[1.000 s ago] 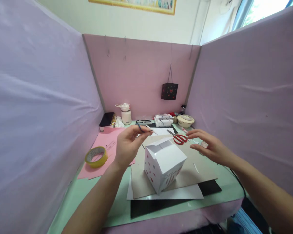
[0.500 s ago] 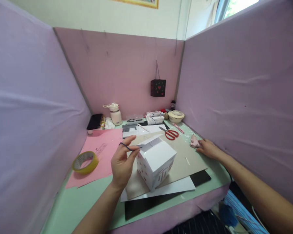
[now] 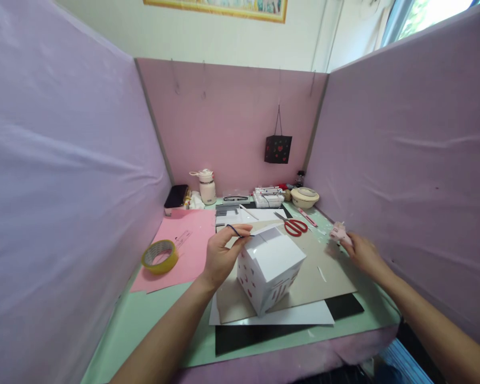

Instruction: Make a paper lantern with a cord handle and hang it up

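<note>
My left hand (image 3: 225,255) pinches a thin dark cord (image 3: 234,229) at the upper left edge of a white paper box (image 3: 279,253). That box stands on a grey-beige board, its sides marked with small reddish cut-outs or prints. Out to the right, my right hand (image 3: 365,255) is closed round a small pale pink object (image 3: 337,233) whose exact kind I cannot make out. A shadow lies beneath it, so it seems slightly off the table. Behind the box rest red-handled scissors (image 3: 295,227).
A yellow tape roll (image 3: 160,257) lies on pink paper (image 3: 192,240) at left. Along the back are a cream bottle (image 3: 207,188), a white case of pens (image 3: 269,197) and a round cream container (image 3: 305,198). A black paper bag (image 3: 278,149) hangs on the rear partition. Purple-pink partitions enclose both sides.
The view has shifted, moving the scene rightward. My right hand has taken hold of the pink object and raised it slightly. My left hand still pinches the cord by the box.
</note>
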Demonstrator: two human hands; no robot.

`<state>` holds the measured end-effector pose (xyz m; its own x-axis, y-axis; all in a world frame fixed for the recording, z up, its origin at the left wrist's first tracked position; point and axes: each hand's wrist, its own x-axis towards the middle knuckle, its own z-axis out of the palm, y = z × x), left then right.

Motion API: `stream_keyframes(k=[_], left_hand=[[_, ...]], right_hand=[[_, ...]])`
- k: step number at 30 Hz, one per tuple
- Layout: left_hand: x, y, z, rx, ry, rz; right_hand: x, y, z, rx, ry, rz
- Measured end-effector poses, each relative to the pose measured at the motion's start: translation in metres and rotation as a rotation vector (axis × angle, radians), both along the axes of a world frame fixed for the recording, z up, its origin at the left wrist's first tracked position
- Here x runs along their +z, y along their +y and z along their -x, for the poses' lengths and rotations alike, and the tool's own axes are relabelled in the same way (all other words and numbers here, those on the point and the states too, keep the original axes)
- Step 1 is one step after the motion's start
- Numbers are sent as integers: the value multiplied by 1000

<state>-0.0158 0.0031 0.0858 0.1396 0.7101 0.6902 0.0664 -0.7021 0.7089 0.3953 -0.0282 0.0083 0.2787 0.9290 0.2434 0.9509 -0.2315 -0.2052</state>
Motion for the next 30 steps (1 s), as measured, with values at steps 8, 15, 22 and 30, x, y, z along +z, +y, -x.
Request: stream_keyframes(k=[8,15,22,30], left_hand=[[2,5,-6,98,-85,158],[5,11,-8,68,-246,355],[5,14,-9,27,-317,433],[3,13,-9,2,-329,435]], right_hand=[[102,-38,64,288,742,-202],[136,-38,123,739,1004,-19],[134,-10,156,853,782,2],[134,3,170,881,665,-47]])
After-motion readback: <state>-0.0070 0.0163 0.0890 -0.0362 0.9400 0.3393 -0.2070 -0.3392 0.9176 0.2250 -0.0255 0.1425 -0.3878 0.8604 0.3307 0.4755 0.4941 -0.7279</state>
